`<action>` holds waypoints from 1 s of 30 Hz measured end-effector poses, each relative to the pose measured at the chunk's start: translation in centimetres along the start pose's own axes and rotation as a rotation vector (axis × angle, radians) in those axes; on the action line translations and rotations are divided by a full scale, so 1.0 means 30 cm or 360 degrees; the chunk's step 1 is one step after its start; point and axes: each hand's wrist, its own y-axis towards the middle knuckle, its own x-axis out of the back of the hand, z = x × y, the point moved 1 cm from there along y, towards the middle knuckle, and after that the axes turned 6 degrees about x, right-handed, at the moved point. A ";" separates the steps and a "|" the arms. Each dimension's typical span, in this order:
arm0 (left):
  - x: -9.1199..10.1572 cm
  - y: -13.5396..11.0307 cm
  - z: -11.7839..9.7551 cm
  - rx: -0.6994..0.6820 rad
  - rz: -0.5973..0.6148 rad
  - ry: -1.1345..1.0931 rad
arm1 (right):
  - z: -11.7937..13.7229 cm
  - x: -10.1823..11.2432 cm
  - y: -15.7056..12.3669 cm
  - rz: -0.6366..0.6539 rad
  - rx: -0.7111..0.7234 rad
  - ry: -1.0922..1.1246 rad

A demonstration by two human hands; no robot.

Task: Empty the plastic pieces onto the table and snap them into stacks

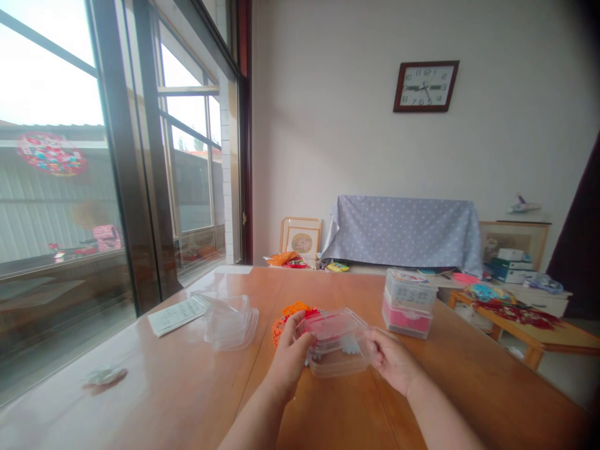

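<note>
A clear plastic container [340,362] is held up over the wooden table between my two hands. My left hand [293,350] grips its left side, thumb over the near edge. At the right end, my right hand [387,357] pinches the rim with its fingers closed. Through and behind the container show orange pieces [293,309], red pieces and some pale grey ones, too blurred to name. Left of my hands, another clear plastic container [232,328] rests on the table.
Stacked boxes [407,312], one with pink contents, stand on the table [201,400] at right. Written cards [175,317] lie at left, near a small crumpled item [104,375]. A window borders the left side. A wooden side table [557,337] stands beyond the right edge.
</note>
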 end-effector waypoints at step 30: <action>-0.015 0.005 0.012 0.0034 0.0097 -0.0178 | 0.044 -0.064 -0.021 -0.0227 0.0116 -0.0125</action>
